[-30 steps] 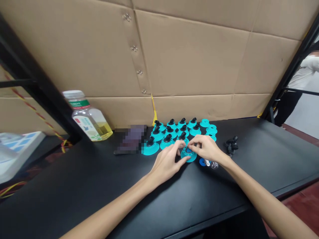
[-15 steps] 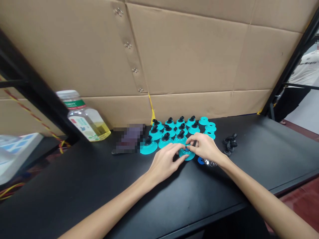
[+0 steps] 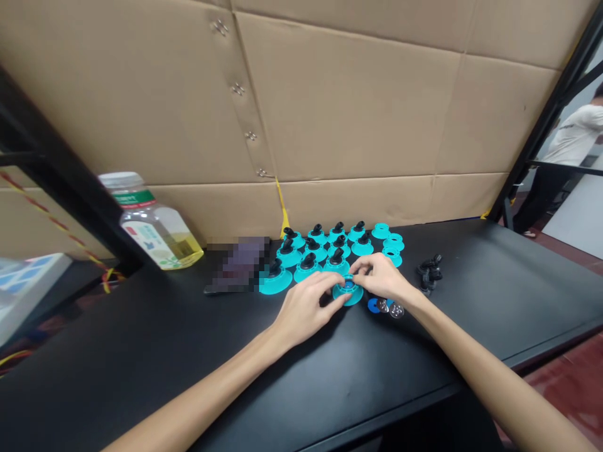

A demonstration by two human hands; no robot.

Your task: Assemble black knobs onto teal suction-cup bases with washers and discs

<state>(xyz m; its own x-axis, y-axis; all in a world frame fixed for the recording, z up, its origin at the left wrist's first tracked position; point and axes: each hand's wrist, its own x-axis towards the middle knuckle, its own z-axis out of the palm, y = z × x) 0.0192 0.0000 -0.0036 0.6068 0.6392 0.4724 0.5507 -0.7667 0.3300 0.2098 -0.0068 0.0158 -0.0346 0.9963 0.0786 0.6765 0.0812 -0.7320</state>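
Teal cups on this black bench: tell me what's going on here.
A person is working with both hands on a teal round suction cup with a blue centre, left hand and right hand pinching at its middle. Rows of teal cups with black angled fittings stand behind, and a blue disc lies by the right hand.

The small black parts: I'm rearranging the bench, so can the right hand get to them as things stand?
Probably yes. The right hand is working at the teal cup, and only black tabletop lies between it and the small black parts; the blue disc sits nearer the person, off that path.
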